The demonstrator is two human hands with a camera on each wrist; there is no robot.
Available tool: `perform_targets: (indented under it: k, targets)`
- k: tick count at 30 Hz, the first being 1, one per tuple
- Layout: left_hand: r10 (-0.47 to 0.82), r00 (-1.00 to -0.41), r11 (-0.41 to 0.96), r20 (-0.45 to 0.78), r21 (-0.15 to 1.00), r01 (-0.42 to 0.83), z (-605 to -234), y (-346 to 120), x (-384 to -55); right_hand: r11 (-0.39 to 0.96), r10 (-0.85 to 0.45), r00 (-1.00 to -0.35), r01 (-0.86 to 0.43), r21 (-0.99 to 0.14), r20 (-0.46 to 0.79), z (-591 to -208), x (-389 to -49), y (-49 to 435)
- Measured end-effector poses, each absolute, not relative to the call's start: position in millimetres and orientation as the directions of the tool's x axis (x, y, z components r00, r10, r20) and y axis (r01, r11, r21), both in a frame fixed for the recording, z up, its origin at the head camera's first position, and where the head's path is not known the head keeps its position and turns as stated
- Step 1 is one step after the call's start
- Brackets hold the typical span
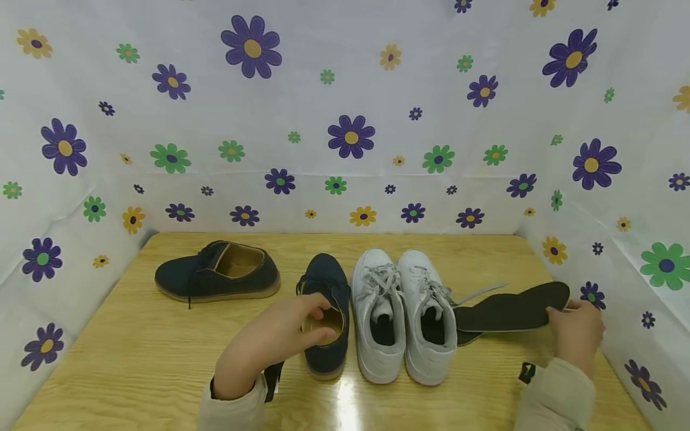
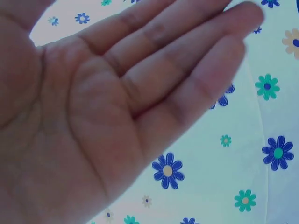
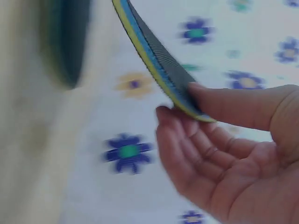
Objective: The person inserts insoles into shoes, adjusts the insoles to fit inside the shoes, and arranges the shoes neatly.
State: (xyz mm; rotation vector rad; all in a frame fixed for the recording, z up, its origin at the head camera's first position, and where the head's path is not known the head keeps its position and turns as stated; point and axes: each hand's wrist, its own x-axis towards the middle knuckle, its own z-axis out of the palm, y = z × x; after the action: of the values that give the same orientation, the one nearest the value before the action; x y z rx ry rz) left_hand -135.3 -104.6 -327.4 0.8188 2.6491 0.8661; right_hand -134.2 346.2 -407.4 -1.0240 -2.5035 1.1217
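Leverage worries me most: my right grip point(image 1: 578, 332) pinches the black insole point(image 1: 517, 311) only at its end farthest from the white pair point(image 1: 400, 335), thumb on the upper face and fingers beneath, so most of its length reaches back toward those shoes without support from me. It lies to the right of the white pair, its free end just beside them, above a second insole point(image 1: 468, 339) that is mostly hidden. It looks thin and bendy, and if I lift quickly from this one end, I judge that the free end could sag, swing or twist my pinch loose. That end could also catch on the second insole and drag it over the counter point(image 1: 162, 359); whether the two touch, I cannot tell. A loose lace point(image 1: 482, 292) trails out to the right of the white pair, behind the black insole, and a low sweep that way could snag it and tug a shoe askew. My left grip point(image 1: 286, 329) holds nothing, fingers loosely spread over the mouth of the navy shoe point(image 1: 326, 272) immediately left of the white pair. I cannot tell if a fingertip meets its collar; if so, a careless shift of that wrist might knock it against the white pair. The other navy shoe point(image 1: 202, 278), farther left of the white pair, stands well apart, so a bump there seems unlikely.
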Motion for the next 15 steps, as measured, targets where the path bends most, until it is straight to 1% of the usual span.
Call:
perform_targets:
  k: [2, 4, 7, 9, 11, 13, 15]
  targets:
    - [0.579, -0.816, 0.652, 0.000, 0.601, 0.463, -326.7, -105.1, -135.0, 0.454, 0.703, -0.711, 0.451, -0.769, -0.002, -396.0, -130.0, 338.1]
    - [0.592, -0.801, 0.620, 0.085, 0.587, 0.521, -326.5, -105.9, -135.1, 0.471, 0.720, -0.686, 0.368, -0.802, 0.107, -384.5, -129.7, 326.2]
    - [0.617, -0.746, 0.548, 0.252, 0.542, 0.637, -327.7, -106.8, -136.1, 0.574, 0.678, -0.638, 0.148, -0.805, 0.366, -370.0, -132.6, 303.9]
    - [0.614, -0.704, 0.504, 0.358, 0.508, 0.698, -329.5, -106.1, -137.1, 0.654, 0.593, -0.583, -0.054, -0.754, 0.556, -360.7, -133.9, 286.9]
    - [0.600, -0.663, 0.470, 0.448, 0.474, 0.745, -331.7, -104.3, -138.2, 0.706, 0.491, -0.505, -0.247, -0.664, 0.710, -352.4, -132.9, 269.7]
    - [0.579, -0.620, 0.439, 0.529, 0.439, 0.784, -333.3, -100.6, -139.0, 0.716, 0.419, -0.427, -0.387, -0.580, 0.802, -343.9, -129.9, 251.9]
    - [0.545, -0.581, 0.415, 0.605, 0.408, 0.814, -334.3, -94.7, -139.1, 0.714, 0.376, -0.351, -0.481, -0.509, 0.858, -337.2, -126.1, 233.1]
